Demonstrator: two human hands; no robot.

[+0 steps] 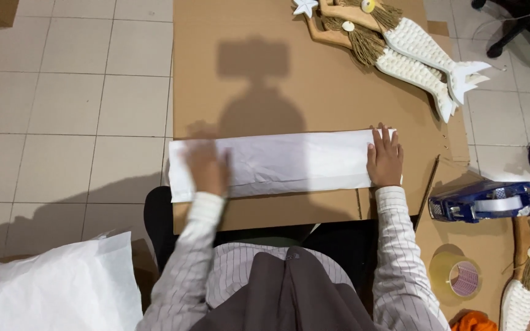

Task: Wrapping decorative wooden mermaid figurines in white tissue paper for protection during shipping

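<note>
Your left hand (207, 168) and right hand (384, 160) lie flat, palms down and gripping nothing, on the two ends of the long folded white paper strip (289, 162). Its long axis runs left to right across the brown cardboard sheet (277, 92), directly before you.

Long flat white paper-wrapped package (289, 164): centre, lying crosswise on brown cardboard sheet (265, 79) | both hands flat upon its ends | loose white wrapping paper (56, 288): near left | no labels, signs, screens.
</note>
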